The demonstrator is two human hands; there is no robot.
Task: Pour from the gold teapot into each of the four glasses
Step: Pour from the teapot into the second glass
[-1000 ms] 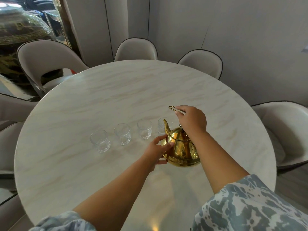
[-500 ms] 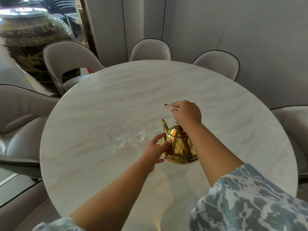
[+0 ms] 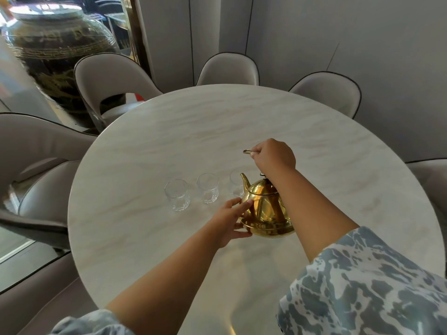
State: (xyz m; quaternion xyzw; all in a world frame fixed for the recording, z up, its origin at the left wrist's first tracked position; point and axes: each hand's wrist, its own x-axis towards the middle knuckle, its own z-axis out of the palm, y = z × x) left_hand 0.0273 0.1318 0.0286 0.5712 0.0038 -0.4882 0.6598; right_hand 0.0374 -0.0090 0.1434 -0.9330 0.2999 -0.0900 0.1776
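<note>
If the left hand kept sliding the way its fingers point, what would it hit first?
The left hand already touches the teapot; its fingers point up-right into the pot's body, so it would press that first.

One head cam, wide-angle, looks fwd and steeply down over a round tabletop (image 3: 338, 151) from its near edge. Both forearms reach in from the bottom, close to lens. Chairs (image 3: 227, 68) ring the far side, walls behind.

Setting: a dining room, likely private or restaurant; I cannot tell which. I stand at a large round marble-look table (image 3: 183, 131) ringed by matching upholstered chairs (image 3: 113, 78) with dark piping. Plain panelled walls (image 3: 338, 32). A big lidded glass jar (image 3: 58, 54) stands behind the chairs at left.
</note>
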